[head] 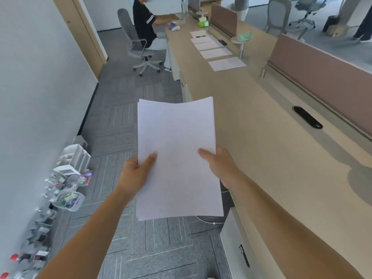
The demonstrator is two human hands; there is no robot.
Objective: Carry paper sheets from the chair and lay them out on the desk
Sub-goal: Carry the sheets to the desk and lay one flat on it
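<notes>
- Holding the stack of paper (177,158) out in front, I'm gripping it by both long edges. My left hand (136,174) is pinching one side and my right hand (219,166) the other, thumbs on top, with the paper between them.
- Why both hands?
- I'm judging that thin sheets sag and fan out otherwise; the far corners are already sitting slightly out of line. The stack is hanging over the carpet (128,125), just beside the desk (261,127), not on it yet.
- Where is it going?
- I'm reading the row of single sheets (226,64) lying farther along the desk, beside the divider panel (322,65). The bare stretch by the black cable slot (307,117) is looking like the next spot.
- Anything in the way?
- A person (144,21) is sitting at the far end in an office chair (132,37), and bins of clutter (68,198) are lining the wall on my left, so I'm planning a line close to the desk.
</notes>
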